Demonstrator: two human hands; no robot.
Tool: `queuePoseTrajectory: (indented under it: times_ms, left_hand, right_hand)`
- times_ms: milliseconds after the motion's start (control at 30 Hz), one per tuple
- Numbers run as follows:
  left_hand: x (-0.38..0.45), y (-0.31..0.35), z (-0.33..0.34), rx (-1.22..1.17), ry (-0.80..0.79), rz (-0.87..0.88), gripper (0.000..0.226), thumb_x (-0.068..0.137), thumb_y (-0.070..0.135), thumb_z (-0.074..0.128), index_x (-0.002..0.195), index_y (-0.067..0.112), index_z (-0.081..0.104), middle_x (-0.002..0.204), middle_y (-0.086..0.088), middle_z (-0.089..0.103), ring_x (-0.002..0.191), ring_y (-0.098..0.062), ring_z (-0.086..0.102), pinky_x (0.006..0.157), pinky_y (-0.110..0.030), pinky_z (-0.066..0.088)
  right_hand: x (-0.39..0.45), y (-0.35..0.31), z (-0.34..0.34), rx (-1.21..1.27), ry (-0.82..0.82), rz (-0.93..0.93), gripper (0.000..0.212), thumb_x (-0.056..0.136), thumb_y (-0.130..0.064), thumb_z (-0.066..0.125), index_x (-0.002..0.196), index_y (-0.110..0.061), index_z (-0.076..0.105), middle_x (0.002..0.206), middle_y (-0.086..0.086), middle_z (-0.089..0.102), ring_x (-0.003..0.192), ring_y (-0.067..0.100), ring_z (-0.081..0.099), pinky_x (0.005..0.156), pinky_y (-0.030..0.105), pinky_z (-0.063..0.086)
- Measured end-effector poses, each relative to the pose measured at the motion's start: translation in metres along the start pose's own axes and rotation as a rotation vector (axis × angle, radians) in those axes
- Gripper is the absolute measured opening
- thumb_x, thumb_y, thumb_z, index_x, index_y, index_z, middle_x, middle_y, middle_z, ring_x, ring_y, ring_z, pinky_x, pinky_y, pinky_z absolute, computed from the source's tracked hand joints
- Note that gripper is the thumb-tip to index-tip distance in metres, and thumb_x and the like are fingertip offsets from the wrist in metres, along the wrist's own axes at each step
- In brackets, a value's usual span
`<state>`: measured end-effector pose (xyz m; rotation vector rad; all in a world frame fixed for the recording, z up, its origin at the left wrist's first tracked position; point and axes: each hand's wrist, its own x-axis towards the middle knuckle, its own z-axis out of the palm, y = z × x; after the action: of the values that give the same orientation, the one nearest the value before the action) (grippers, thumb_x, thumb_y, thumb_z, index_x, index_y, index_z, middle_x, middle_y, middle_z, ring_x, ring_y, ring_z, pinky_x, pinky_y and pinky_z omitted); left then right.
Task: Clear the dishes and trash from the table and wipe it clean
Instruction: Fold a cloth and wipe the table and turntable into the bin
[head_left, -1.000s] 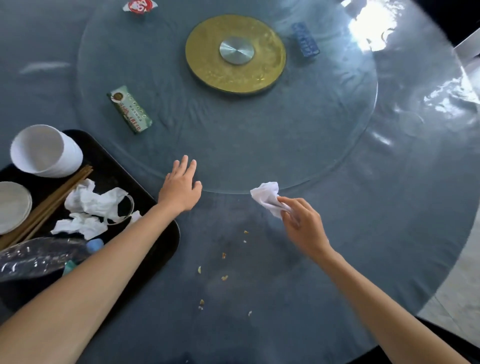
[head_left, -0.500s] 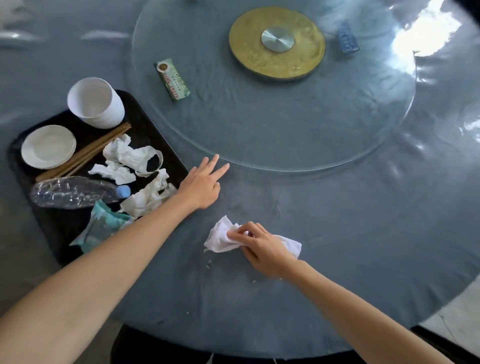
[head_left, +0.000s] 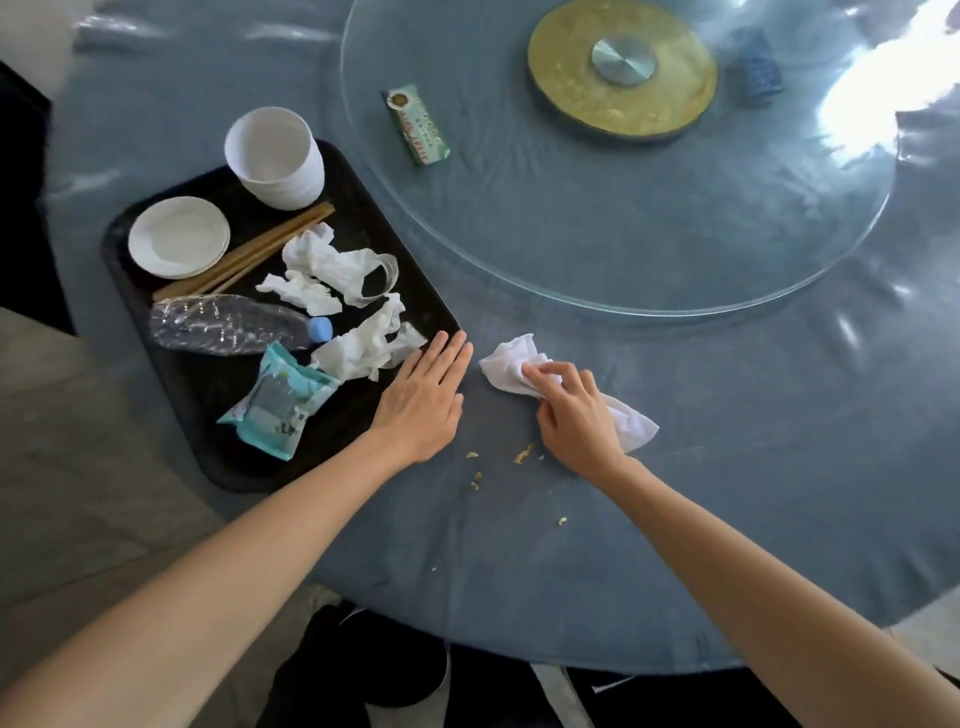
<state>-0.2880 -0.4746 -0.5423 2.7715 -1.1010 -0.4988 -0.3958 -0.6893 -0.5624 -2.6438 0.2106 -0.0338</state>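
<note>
A white cloth (head_left: 506, 366) lies bunched on the blue table (head_left: 727, 441), and my right hand (head_left: 574, 415) grips it and presses it down. My left hand (head_left: 423, 402) rests flat, fingers straight, at the right edge of the black tray (head_left: 208, 447). Several crumbs (head_left: 522, 453) lie on the table just in front of both hands. The tray holds a stack of white bowls (head_left: 275, 156), a white saucer (head_left: 179, 236), chopsticks (head_left: 249, 254), crumpled napkins (head_left: 332, 265), a crushed plastic bottle (head_left: 228, 325) and a teal wrapper (head_left: 278, 402).
A glass turntable (head_left: 649, 234) with a gold hub (head_left: 623, 67) covers the table's far middle. On it lie a green packet (head_left: 415, 124) and a blue packet (head_left: 758, 70). The table's near edge curves in front of me; the floor shows at the left.
My right hand has swept the cloth from beside the turntable back toward me and then left, close to the tray. My left hand has come to the tray's edge. The view shifted left.
</note>
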Motion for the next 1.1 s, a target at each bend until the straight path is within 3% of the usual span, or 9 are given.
queuePoseTrajectory:
  times_ms: [167,333,433,600,733,833,933,1033,1100]
  left_hand:
    - [-0.048,-0.001,0.022,0.002,0.01,0.038,0.067,0.099,0.035,0.028,0.16,0.011,0.02,0.169,-0.004,0.014,0.156,-0.021,0.012,0.125,-0.046,0.019]
    - [-0.095,-0.024,0.042,0.046,-0.014,0.058,0.066,0.099,0.034,0.026,0.159,0.008,0.021,0.167,-0.007,0.023,0.155,-0.023,0.018,0.124,-0.046,0.022]
    - [-0.112,-0.037,0.052,0.013,-0.041,0.088,0.068,0.098,0.035,0.025,0.159,0.007,0.021,0.167,-0.007,0.02,0.154,-0.024,0.022,0.123,-0.045,0.024]
    - [-0.122,-0.047,0.052,-0.043,-0.081,0.162,0.074,0.095,0.044,0.011,0.161,0.01,0.011,0.169,-0.005,0.006,0.156,-0.022,0.008,0.126,-0.04,0.01]
    - [-0.133,-0.046,0.048,-0.085,-0.125,0.163,0.074,0.096,0.047,0.007,0.162,0.013,0.008,0.169,-0.002,0.0,0.157,-0.02,0.001,0.125,-0.038,0.004]
    - [-0.135,-0.04,0.037,-0.095,-0.142,0.145,0.064,0.106,0.039,0.021,0.162,0.013,0.003,0.17,-0.001,-0.004,0.157,-0.018,-0.006,0.126,-0.036,0.002]
    - [-0.131,-0.027,0.019,-0.099,-0.153,0.122,0.067,0.105,0.028,0.034,0.162,0.013,0.001,0.17,-0.002,-0.005,0.156,-0.017,-0.009,0.126,-0.036,0.002]
    - [-0.122,0.005,-0.003,-0.27,-0.104,0.045,0.06,0.104,0.023,0.043,0.16,0.014,0.023,0.17,-0.001,0.013,0.157,-0.017,0.001,0.124,-0.034,0.011]
    - [-0.115,0.032,-0.016,-0.52,-0.093,-0.097,0.045,0.103,0.022,0.048,0.148,0.015,0.049,0.159,-0.005,0.042,0.151,-0.02,0.029,0.115,-0.027,0.025]
  right_hand:
    - [-0.035,-0.032,0.012,-0.017,-0.079,-0.148,0.058,0.088,0.0,0.054,0.14,-0.025,0.061,0.131,0.002,0.061,0.092,0.034,0.052,0.068,0.042,0.051]
    - [-0.054,-0.045,0.016,-0.039,-0.083,-0.16,0.057,0.091,-0.001,0.057,0.139,-0.032,0.06,0.133,-0.005,0.059,0.091,0.032,0.052,0.062,0.045,0.054]
    - [-0.072,-0.055,0.023,-0.048,-0.092,-0.166,0.057,0.094,-0.002,0.056,0.141,-0.035,0.058,0.135,-0.008,0.058,0.091,0.029,0.051,0.063,0.05,0.055]
    - [-0.109,-0.078,0.032,-0.024,-0.18,-0.204,0.059,0.097,-0.002,0.054,0.144,-0.037,0.054,0.137,-0.007,0.055,0.099,0.031,0.055,0.075,0.051,0.056]
    - [-0.122,-0.086,0.017,0.072,0.015,-0.037,0.049,0.096,-0.002,0.053,0.139,-0.022,0.063,0.13,0.004,0.062,0.102,0.031,0.057,0.087,0.045,0.053]
    - [-0.118,-0.08,-0.009,0.098,0.211,0.092,0.044,0.097,0.001,0.058,0.137,-0.016,0.065,0.128,0.008,0.064,0.107,0.029,0.057,0.093,0.033,0.048]
    - [-0.11,-0.069,-0.032,0.1,0.195,0.091,0.044,0.096,0.003,0.061,0.136,-0.015,0.066,0.126,0.009,0.065,0.108,0.032,0.06,0.093,0.032,0.045]
    - [-0.106,-0.06,-0.041,0.179,0.198,0.103,0.04,0.094,0.002,0.065,0.13,-0.015,0.07,0.12,0.007,0.066,0.107,0.029,0.064,0.092,0.031,0.049]
    - [-0.107,-0.055,-0.045,0.237,0.22,0.155,0.039,0.091,0.001,0.067,0.125,-0.016,0.072,0.117,0.004,0.067,0.102,0.021,0.066,0.088,0.014,0.043]
